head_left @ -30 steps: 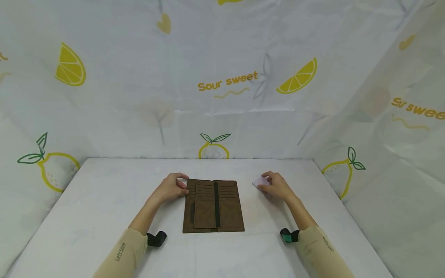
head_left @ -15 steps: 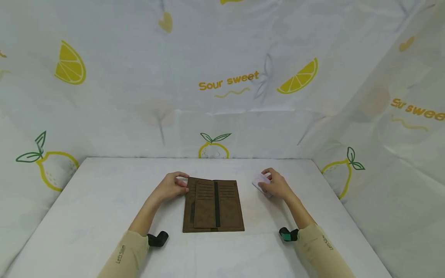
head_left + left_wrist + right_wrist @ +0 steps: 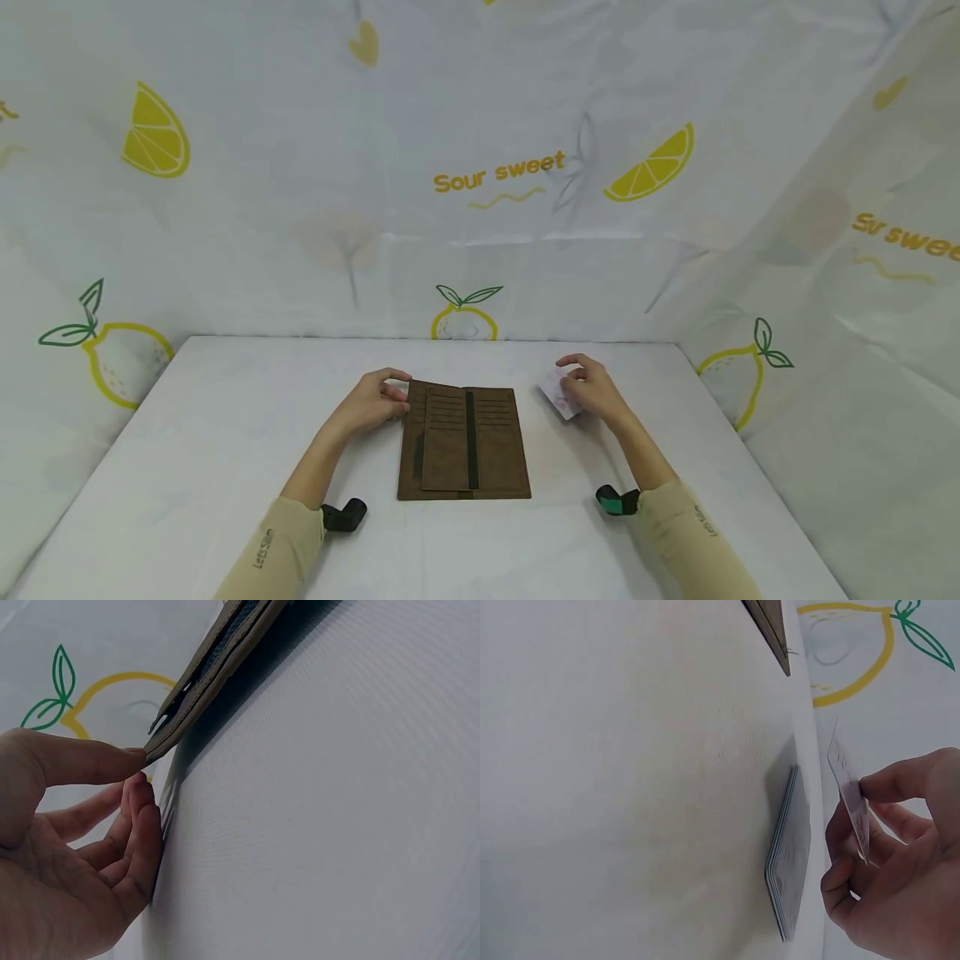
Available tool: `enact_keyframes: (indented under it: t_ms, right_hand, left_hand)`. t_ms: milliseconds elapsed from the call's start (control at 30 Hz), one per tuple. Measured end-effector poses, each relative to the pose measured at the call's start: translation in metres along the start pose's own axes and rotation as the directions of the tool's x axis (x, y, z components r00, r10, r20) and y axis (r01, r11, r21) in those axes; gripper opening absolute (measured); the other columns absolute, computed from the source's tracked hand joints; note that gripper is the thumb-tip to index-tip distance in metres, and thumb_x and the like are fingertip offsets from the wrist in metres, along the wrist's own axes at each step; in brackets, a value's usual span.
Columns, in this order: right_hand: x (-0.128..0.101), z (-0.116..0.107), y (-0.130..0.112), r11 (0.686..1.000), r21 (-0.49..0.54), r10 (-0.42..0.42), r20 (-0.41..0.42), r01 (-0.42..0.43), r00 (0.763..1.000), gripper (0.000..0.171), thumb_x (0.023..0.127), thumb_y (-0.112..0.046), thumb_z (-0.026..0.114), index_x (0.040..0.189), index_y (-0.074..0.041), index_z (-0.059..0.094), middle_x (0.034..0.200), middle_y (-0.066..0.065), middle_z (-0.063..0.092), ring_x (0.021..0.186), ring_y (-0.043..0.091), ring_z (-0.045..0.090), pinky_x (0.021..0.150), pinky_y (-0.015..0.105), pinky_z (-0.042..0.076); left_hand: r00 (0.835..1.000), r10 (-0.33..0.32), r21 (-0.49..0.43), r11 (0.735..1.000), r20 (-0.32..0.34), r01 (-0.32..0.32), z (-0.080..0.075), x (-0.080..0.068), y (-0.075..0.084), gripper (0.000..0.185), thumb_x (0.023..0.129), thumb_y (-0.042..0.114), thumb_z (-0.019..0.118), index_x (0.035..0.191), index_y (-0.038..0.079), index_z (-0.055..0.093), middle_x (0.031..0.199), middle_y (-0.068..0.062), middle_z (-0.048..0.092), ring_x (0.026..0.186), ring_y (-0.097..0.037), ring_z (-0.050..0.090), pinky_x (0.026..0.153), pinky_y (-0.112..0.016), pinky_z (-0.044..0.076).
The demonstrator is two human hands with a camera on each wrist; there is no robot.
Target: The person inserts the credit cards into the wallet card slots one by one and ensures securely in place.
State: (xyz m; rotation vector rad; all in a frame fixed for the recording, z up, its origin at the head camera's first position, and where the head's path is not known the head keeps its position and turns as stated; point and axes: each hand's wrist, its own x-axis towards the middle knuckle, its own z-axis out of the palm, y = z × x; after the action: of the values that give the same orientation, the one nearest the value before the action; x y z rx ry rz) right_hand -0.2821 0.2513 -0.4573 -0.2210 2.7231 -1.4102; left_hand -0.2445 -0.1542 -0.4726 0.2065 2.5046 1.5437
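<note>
A brown long wallet [image 3: 501, 458] lies unfolded on the white table, its slotted inner panels facing up. My left hand [image 3: 372, 404] pinches the wallet's upper left edge; in the left wrist view the thumb [image 3: 97, 763] lies against that edge, which is lifted off the table. To the wallet's right, my right hand [image 3: 595, 390] holds a thin pale card [image 3: 847, 780] with pinkish print between thumb and fingers, tilted in the air. Below it, a neat stack of cards [image 3: 791, 862] rests on the table in the right wrist view.
A white cloth [image 3: 300, 208] printed with lemons and lettering hangs behind the table's [image 3: 225, 433] far edge and along its sides. Small black camera mounts [image 3: 347, 515] stick out inward from both wrists.
My right hand has risen and shifted slightly left, tilting the card up so more of its printed face shows. The left hand keeps its hold on the wallet's edge.
</note>
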Motion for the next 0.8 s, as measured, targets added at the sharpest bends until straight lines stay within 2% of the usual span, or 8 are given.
enact_keyframes:
  t_ms: [200, 500, 600, 800]
  right_hand:
    - [0.002, 0.011, -0.011, 0.997, 0.083, 0.002, 0.01, -0.003, 1.0, 0.041, 0.101, -0.003, 0.06, 0.141, 0.006, 0.059, 0.092, 0.013, 0.071, 0.054, 0.001, 0.036, 0.051, 0.021, 0.034]
    - [0.007, 0.031, -0.016, 0.981, 0.169, 0.102, -0.02, -0.098, 0.995, 0.041, 0.1, -0.007, 0.062, 0.14, 0.002, 0.06, 0.098, 0.009, 0.076, 0.056, 0.001, 0.038, 0.054, 0.02, 0.037]
    - [0.007, 0.038, -0.018, 0.974, 0.187, 0.132, -0.014, -0.127, 0.991, 0.041, 0.101, -0.009, 0.063, 0.14, 0.0, 0.059, 0.1, 0.008, 0.077, 0.058, 0.001, 0.04, 0.055, 0.021, 0.037]
    - [0.008, 0.053, -0.021, 0.966, 0.218, 0.141, -0.01, -0.136, 0.99, 0.038, 0.1, -0.007, 0.064, 0.136, 0.002, 0.06, 0.089, 0.001, 0.076, 0.064, 0.004, 0.049, 0.059, 0.021, 0.04]
  left_hand:
    - [1.0, 0.008, 0.005, 1.0, 0.004, -0.008, 0.0, 0.001, -0.001, 0.053, 0.092, 0.0, 0.076, 0.143, -0.006, 0.061, 0.1, -0.016, 0.074, 0.084, -0.016, 0.065, 0.075, -0.029, 0.049]
    - [1.0, 0.007, -0.016, 1.0, 0.016, -0.007, 0.0, 0.0, 0.001, 0.057, 0.091, 0.001, 0.076, 0.144, -0.006, 0.059, 0.1, -0.014, 0.072, 0.086, -0.016, 0.063, 0.076, -0.029, 0.049]
    - [1.0, -0.001, -0.027, 1.0, 0.013, 0.001, 0.0, -0.001, 0.0, 0.057, 0.091, 0.001, 0.076, 0.145, -0.006, 0.059, 0.1, -0.014, 0.072, 0.086, -0.016, 0.063, 0.076, -0.029, 0.049]
    - [1.0, -0.017, -0.03, 0.999, 0.003, 0.017, 0.0, 0.001, -0.002, 0.055, 0.091, 0.001, 0.076, 0.144, -0.004, 0.06, 0.099, -0.012, 0.072, 0.086, -0.017, 0.063, 0.076, -0.028, 0.048]
